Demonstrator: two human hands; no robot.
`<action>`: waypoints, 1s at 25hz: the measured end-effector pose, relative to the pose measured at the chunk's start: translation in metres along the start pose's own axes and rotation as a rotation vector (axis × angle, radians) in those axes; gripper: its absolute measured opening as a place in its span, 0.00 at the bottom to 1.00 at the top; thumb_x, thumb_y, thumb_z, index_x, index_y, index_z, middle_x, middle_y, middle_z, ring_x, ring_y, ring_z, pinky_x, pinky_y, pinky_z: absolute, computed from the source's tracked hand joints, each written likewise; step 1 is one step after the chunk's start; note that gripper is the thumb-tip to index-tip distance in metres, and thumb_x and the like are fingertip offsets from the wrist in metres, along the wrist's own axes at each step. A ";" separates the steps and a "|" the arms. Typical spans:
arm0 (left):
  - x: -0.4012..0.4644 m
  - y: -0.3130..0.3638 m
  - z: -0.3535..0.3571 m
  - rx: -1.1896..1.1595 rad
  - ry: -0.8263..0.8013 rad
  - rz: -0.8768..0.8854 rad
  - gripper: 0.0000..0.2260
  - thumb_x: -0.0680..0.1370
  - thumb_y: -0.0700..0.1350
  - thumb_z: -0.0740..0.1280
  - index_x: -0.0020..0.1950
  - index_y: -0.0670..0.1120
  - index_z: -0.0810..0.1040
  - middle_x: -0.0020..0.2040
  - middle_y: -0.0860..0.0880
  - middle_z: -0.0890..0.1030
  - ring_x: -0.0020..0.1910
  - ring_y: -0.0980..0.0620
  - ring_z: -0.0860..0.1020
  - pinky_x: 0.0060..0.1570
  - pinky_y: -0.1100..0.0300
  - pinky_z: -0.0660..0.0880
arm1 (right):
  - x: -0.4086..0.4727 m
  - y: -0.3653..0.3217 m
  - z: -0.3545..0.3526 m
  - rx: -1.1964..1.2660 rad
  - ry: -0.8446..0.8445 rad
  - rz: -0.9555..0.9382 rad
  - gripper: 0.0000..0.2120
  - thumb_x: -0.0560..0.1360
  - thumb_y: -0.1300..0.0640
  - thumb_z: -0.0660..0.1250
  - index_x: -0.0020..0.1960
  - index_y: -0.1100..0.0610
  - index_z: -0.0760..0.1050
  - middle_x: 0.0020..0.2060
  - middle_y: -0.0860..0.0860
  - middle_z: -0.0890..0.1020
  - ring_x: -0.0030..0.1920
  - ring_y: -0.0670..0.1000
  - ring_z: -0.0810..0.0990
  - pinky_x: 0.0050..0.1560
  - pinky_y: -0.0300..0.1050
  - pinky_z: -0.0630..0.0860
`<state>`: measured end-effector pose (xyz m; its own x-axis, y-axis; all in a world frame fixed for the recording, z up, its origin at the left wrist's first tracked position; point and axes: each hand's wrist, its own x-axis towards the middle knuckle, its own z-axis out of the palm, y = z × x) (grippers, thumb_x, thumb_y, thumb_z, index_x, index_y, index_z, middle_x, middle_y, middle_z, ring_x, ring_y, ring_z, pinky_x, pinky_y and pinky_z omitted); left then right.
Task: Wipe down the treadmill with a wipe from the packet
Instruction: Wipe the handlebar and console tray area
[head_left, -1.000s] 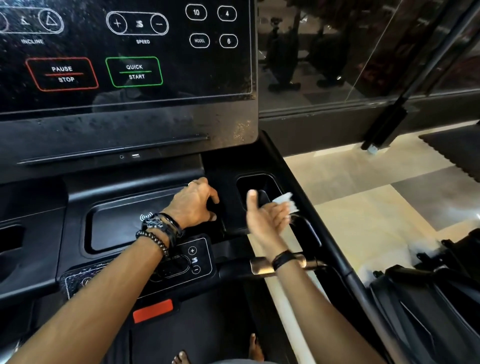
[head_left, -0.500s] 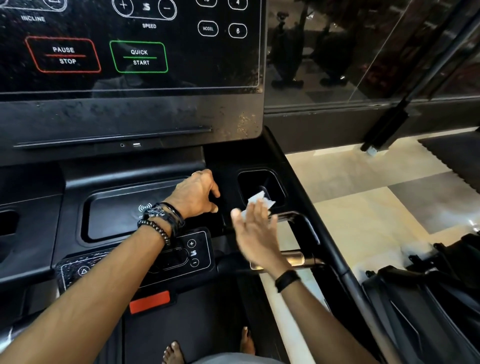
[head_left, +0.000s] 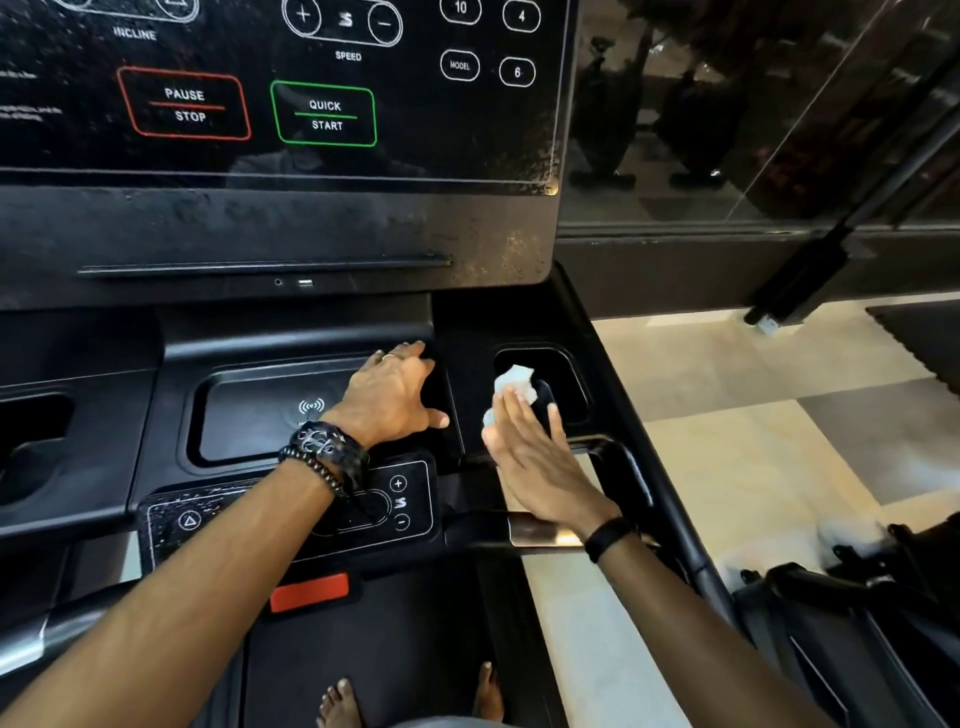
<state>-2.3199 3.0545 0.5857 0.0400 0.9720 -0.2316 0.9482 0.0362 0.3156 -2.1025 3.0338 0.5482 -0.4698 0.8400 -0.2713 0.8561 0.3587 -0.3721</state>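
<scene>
Pressing flat, fingers straight, the right hand (head_left: 535, 457) pins a crumpled white wipe (head_left: 511, 387) against the treadmill (head_left: 467, 234) console at the near-left rim of the rectangular cup recess (head_left: 563, 379); the wipe pokes out beyond the fingertips. Left hand (head_left: 395, 395) rests palm-down, fingers relaxed, holding nothing, on the glossy black tray (head_left: 260, 410) edge just beside the wipe (not touching it). Console plastic is smooth, dusty, speckled. Beaded bracelets (head_left: 324, 452) circle the left wrist.

Pale and grey tiled floor (head_left: 737, 467) at three o'clock, dark glass wall (head_left: 753, 104) at one o'clock reflecting gym machines, black machine (head_left: 857, 623) at four o'clock, black mat (head_left: 924, 338) at the right edge
</scene>
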 end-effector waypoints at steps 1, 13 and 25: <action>-0.001 0.000 0.000 -0.007 0.003 0.000 0.38 0.75 0.59 0.74 0.80 0.48 0.63 0.83 0.49 0.53 0.81 0.52 0.51 0.78 0.55 0.47 | 0.005 -0.004 0.000 0.023 0.019 0.006 0.33 0.82 0.38 0.38 0.81 0.53 0.36 0.80 0.47 0.36 0.77 0.42 0.31 0.77 0.52 0.29; -0.008 -0.001 -0.006 -0.083 0.021 -0.009 0.38 0.73 0.58 0.76 0.79 0.50 0.66 0.82 0.55 0.56 0.79 0.53 0.57 0.76 0.59 0.45 | 0.024 -0.025 0.002 0.138 0.431 -0.272 0.21 0.67 0.75 0.62 0.54 0.64 0.84 0.53 0.56 0.84 0.57 0.58 0.79 0.64 0.48 0.73; 0.004 -0.011 0.000 -0.031 0.036 -0.009 0.39 0.69 0.63 0.76 0.77 0.51 0.69 0.81 0.55 0.60 0.78 0.57 0.60 0.79 0.56 0.45 | 0.060 -0.026 -0.008 0.279 0.396 -0.362 0.09 0.69 0.74 0.65 0.39 0.64 0.82 0.43 0.54 0.80 0.46 0.52 0.79 0.50 0.40 0.73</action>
<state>-2.3296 3.0583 0.5810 0.0194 0.9792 -0.2019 0.9383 0.0519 0.3418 -2.1510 3.0784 0.5483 -0.5593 0.7911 0.2475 0.5425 0.5751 -0.6124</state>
